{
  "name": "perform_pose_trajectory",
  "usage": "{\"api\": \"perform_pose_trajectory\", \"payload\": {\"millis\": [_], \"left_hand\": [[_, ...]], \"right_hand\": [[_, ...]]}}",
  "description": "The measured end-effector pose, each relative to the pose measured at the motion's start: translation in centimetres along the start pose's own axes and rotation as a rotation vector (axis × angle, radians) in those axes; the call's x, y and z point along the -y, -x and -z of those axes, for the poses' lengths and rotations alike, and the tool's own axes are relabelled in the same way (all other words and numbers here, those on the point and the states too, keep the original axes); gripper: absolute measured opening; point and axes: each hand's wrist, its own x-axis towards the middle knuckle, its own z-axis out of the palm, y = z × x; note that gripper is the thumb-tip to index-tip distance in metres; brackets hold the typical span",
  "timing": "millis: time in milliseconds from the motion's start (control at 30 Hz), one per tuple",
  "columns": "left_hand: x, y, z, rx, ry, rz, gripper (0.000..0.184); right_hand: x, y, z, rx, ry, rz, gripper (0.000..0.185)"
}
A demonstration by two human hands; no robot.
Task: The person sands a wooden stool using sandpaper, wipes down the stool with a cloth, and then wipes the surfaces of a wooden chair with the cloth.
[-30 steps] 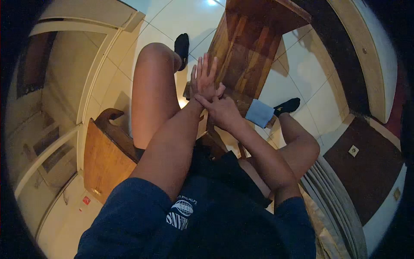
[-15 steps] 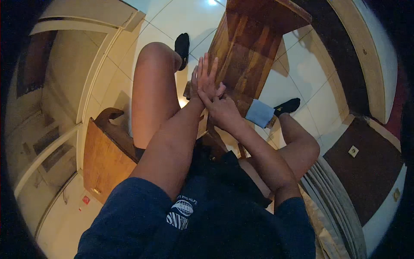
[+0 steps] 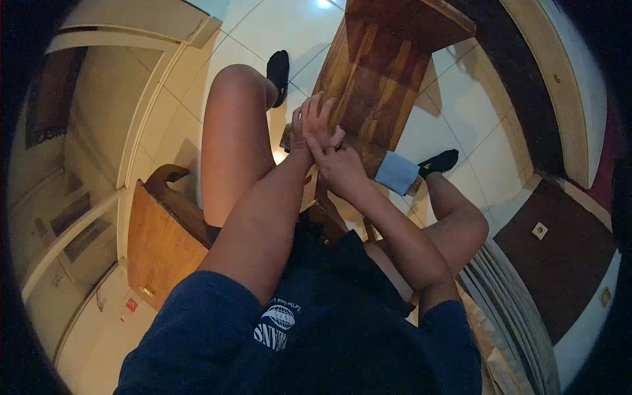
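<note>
My left hand (image 3: 316,122) is raised between my knees in front of the wooden furniture, with its fingers apart and slightly bent, and no object in it. Against its base, near the wrist, my right hand (image 3: 340,168) is closed, one finger lying along the left hand. Part of the right hand's grip is hidden. A folded light blue cloth (image 3: 397,173) lies on a wooden ledge just right of my hands.
Beyond my hands stands a brown wooden piece of furniture (image 3: 375,85) on the tiled floor (image 3: 283,29). A wooden chair part (image 3: 164,243) is at the left, beside a glass-paned door (image 3: 85,151). Grey folded fabric (image 3: 513,303) hangs at the lower right.
The fingers of my left hand were stretched straight and have now bent. My right hand's finger has shifted from the wrist up onto the base of the left hand.
</note>
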Motion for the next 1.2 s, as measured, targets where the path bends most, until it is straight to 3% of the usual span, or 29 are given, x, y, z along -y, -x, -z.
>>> {"api": "perform_pose_trajectory", "payload": {"millis": [467,700,867,1100,1200], "left_hand": [[-0.8,-0.1,0.5,-0.051,-0.053,0.007,0.081],[-0.8,-0.1,0.4,-0.066,-0.056,-0.011,0.087],[-0.7,-0.2,0.6,-0.067,-0.037,-0.015,0.092],[-0.9,-0.2,0.8,-0.097,-0.081,-0.017,0.097],[-0.7,-0.4,0.3,-0.109,-0.075,-0.016,0.094]], "right_hand": [[0.1,-0.2,1.5,0.076,-0.036,0.05,0.079],[-0.2,0.1,0.3,-0.147,-0.04,0.109,0.08],[-0.4,0.0,-0.2,-0.156,0.026,0.139,0.08],[0.1,-0.4,0.3,0.088,-0.054,-0.011,0.087],[0.0,-0.5,0.3,0.064,-0.038,0.0,0.09]]}}
